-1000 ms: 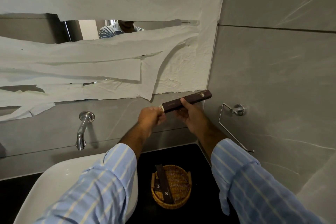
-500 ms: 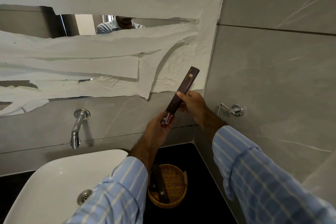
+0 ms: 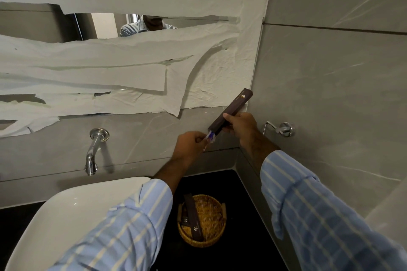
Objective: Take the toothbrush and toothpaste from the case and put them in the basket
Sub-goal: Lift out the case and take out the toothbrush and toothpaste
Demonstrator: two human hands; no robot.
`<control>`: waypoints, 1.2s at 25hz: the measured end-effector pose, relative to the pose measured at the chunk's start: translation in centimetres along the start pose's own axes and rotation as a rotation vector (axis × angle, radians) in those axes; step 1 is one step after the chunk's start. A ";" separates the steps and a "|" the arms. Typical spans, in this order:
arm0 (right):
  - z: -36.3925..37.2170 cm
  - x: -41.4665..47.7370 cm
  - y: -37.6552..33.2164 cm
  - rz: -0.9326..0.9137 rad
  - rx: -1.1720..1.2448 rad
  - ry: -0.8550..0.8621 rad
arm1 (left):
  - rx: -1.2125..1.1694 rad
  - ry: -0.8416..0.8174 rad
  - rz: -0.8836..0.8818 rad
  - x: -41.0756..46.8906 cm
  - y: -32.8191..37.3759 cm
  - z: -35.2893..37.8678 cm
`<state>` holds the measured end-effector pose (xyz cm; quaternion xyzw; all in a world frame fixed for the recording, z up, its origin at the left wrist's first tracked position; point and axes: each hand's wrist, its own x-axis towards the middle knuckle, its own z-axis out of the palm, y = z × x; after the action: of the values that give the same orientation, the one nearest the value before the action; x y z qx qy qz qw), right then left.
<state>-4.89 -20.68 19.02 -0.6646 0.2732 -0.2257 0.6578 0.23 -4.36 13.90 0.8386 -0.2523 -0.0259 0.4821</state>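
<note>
Right of the frame's centre, the right hand (image 3: pixel 241 125) is closed around the lower half of a long dark brown case (image 3: pixel 231 113), which tilts so that its far end, bearing a small gold emblem, points to the upper right against the grey wall. The left hand (image 3: pixel 190 145) is just below and to the left of it, fingers pinched shut on a blue and white item (image 3: pixel 210 134) that sticks out of the case's open lower end — most likely the toothpaste, though too little of it shows to be sure. Both forearms come up from the bottom of the frame in light blue striped sleeves (image 3: pixel 326 215).

Directly beneath the hands, at lower centre, a round woven basket (image 3: pixel 214 221) stands on the black surface (image 3: pixel 244 246). Two dark brown boxes (image 3: pixel 193 218) with the same gold emblem lie in its left half, leaning against the rim. No toothbrush can be made out.

To the left of the basket is a white washbasin (image 3: pixel 66 218), with a chrome tap (image 3: pixel 93 152) coming out of the wall above it. The mirror (image 3: pixel 103 25) in the upper left is largely covered with torn strips of pale paper (image 3: pixel 132 66). A chrome holder (image 3: pixel 283 130) is fixed to the wall just right of the right hand.
</note>
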 end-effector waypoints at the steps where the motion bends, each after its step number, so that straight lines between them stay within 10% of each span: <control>1: -0.2 0.1 -0.1 -0.015 0.008 0.018 | 0.012 0.004 0.007 0.0 -0.2 -0.2; 13: -4.6 0.6 -0.7 -0.090 -0.037 0.164 | -0.276 0.061 -0.247 -2.1 -4.4 -2.4; 30: -10.0 -16.4 17.5 0.527 0.006 -0.006 | -0.501 -0.419 -0.750 -15.8 -6.1 10.4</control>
<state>-24.93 -17.05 2.90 -0.5693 0.4343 -0.0456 0.6966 -14.08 -3.07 0.24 0.7068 -0.0106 -0.4254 0.5652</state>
